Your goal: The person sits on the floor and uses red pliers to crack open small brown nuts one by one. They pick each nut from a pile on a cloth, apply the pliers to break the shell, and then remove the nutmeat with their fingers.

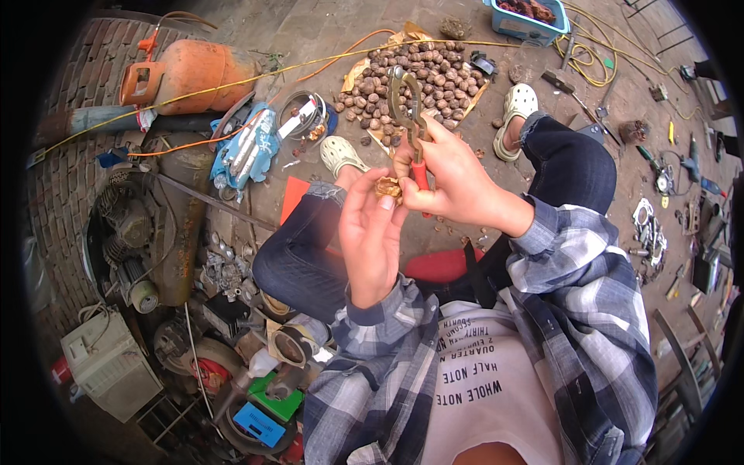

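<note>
Between the fingertips of my left hand [372, 232] is a cracked walnut [387, 188], its broken shell and pale inside showing. My right hand [459, 174] grips a nutcracker [410, 110] with red-coated handles, its metal jaws pointing away from me. The thumb of that hand comes close to the walnut; whether it touches, I cannot tell. Beyond both hands, a heap of whole walnuts [430, 75] lies on flattened brown paper [356, 72] on the ground. Small shell bits are scattered below my hands.
An orange gas cylinder [200, 75] lies at the left, with a yellow cord [302, 67] running past it. A blue plastic tub [526, 26] stands at the far right. Tools such as a hammer [558, 81] and metal parts [650, 232] lie to the right; machine parts [229, 270] crowd the left.
</note>
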`<state>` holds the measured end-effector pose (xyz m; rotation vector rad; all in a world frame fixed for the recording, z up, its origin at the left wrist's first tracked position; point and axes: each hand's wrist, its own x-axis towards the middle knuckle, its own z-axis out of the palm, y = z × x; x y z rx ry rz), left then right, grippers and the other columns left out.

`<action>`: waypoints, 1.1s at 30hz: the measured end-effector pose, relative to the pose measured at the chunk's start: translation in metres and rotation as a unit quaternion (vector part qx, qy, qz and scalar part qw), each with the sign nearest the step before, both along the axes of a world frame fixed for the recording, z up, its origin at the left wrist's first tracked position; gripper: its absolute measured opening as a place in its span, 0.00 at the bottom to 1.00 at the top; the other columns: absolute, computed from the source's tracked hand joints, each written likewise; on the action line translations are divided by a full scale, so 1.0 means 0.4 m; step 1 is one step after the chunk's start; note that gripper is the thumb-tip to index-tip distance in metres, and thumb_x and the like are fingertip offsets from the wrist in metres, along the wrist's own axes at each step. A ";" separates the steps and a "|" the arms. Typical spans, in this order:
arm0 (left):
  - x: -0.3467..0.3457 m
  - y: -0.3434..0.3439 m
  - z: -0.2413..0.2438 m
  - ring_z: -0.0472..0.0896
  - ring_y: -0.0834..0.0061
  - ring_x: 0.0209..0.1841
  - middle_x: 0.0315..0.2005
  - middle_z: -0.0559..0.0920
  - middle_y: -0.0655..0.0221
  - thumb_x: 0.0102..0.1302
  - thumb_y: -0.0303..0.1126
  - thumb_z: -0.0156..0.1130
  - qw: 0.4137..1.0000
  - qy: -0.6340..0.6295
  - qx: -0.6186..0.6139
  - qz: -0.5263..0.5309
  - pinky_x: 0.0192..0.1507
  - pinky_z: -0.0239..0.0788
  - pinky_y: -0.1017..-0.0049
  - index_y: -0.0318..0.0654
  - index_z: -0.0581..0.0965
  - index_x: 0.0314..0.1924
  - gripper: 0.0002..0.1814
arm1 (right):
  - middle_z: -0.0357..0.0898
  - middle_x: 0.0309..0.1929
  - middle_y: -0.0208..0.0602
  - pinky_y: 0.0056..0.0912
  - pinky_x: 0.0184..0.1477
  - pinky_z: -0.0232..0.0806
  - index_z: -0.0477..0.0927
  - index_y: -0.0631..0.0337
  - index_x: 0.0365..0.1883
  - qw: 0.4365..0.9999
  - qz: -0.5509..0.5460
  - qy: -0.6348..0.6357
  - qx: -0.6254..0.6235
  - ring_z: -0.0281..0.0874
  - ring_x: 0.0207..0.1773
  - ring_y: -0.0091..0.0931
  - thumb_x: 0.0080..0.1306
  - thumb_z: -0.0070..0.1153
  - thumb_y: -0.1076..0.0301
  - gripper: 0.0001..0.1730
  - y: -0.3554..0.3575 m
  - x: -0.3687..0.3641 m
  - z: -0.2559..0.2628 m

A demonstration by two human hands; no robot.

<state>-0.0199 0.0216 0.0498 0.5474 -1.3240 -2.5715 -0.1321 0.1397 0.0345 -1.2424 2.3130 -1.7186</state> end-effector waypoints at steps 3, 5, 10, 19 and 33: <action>-0.001 -0.011 -0.006 0.74 0.67 0.60 0.59 0.71 0.55 0.71 0.22 0.49 1.000 0.012 0.013 0.013 0.63 0.68 0.67 0.31 0.66 0.59 0.18 | 0.69 0.37 0.47 0.41 0.36 0.69 0.74 0.66 0.30 1.000 -0.002 -0.004 -0.020 0.73 0.38 0.43 0.51 0.61 0.68 0.13 -0.001 -0.007 -0.002; -0.002 -0.019 -0.005 0.73 0.65 0.60 0.59 0.71 0.54 0.71 0.23 0.48 0.999 0.014 0.023 0.023 0.64 0.67 0.65 0.31 0.66 0.59 0.17 | 0.69 0.36 0.45 0.39 0.37 0.68 0.75 0.65 0.30 0.999 -0.006 -0.010 -0.044 0.73 0.38 0.41 0.50 0.61 0.69 0.12 0.003 -0.015 -0.002; -0.005 -0.032 0.004 0.69 0.57 0.65 0.62 0.68 0.49 0.74 0.27 0.43 0.997 0.018 0.074 0.031 0.67 0.63 0.62 0.30 0.65 0.61 0.18 | 0.70 0.35 0.40 0.35 0.36 0.67 0.74 0.63 0.26 0.994 0.086 -0.056 -0.027 0.73 0.37 0.37 0.49 0.65 0.68 0.12 0.045 -0.042 0.036; -0.010 -0.034 -0.008 0.64 0.54 0.68 0.65 0.63 0.45 0.76 0.32 0.41 0.977 0.022 0.212 0.030 0.70 0.58 0.59 0.27 0.61 0.64 0.21 | 0.69 0.43 0.42 0.37 0.40 0.70 0.76 0.67 0.34 0.998 0.051 0.022 -0.024 0.74 0.43 0.38 0.48 0.67 0.63 0.20 0.014 -0.022 0.019; -0.016 0.002 0.000 0.66 0.62 0.66 0.63 0.66 0.55 0.76 0.34 0.43 0.995 0.040 0.092 -0.012 0.67 0.60 0.62 0.30 0.61 0.67 0.24 | 0.70 0.40 0.38 0.37 0.38 0.70 0.80 0.63 0.32 0.999 0.020 0.030 -0.004 0.75 0.41 0.36 0.49 0.69 0.58 0.19 0.009 -0.010 0.012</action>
